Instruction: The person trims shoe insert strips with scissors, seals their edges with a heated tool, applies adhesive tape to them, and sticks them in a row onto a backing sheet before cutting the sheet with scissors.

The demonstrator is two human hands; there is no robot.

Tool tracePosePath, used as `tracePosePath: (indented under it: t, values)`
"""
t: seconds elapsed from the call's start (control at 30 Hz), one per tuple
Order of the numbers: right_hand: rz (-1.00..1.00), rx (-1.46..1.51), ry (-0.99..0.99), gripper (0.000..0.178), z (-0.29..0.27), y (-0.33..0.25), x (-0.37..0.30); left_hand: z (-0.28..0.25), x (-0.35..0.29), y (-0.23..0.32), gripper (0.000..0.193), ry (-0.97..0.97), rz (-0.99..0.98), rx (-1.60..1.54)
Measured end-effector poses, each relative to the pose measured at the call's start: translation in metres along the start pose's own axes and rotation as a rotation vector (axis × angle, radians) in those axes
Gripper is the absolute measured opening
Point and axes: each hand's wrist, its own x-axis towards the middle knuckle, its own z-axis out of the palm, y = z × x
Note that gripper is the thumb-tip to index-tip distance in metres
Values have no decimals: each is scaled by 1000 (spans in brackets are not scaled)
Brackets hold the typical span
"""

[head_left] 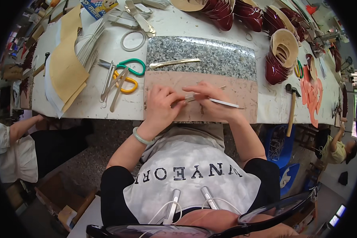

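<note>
My left hand [161,105] and my right hand [212,101] meet over a pinkish board [246,95] at the table's near edge. Between the fingertips of both hands is a thin silvery strap piece [189,98]. The right hand also grips a slim white-handled tool [225,103] that points to the right. A pale green bangle [141,137] sits on my left wrist. Just beyond the board lies a speckled granite slab [222,55] with a gold strap [174,62] on it.
Green-handled scissors [131,65] and yellow-handled scissors [127,82] lie left of the board among metal tools. Tan sheets [67,67] lie at far left. Dark red shoe soles [277,63] pile at right, beside a hammer [292,104]. Other people sit at left and lower right.
</note>
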Motion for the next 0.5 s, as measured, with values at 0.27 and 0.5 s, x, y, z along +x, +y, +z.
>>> tracePosePath:
  t: [0.27, 0.5]
  values:
    - [100, 156, 55, 35, 22, 11, 6, -8, -7, -14, 22, -16, 11, -59]
    - [85, -138, 132, 35, 27, 15, 5, 4, -4, 0, 17, 67, -9, 17]
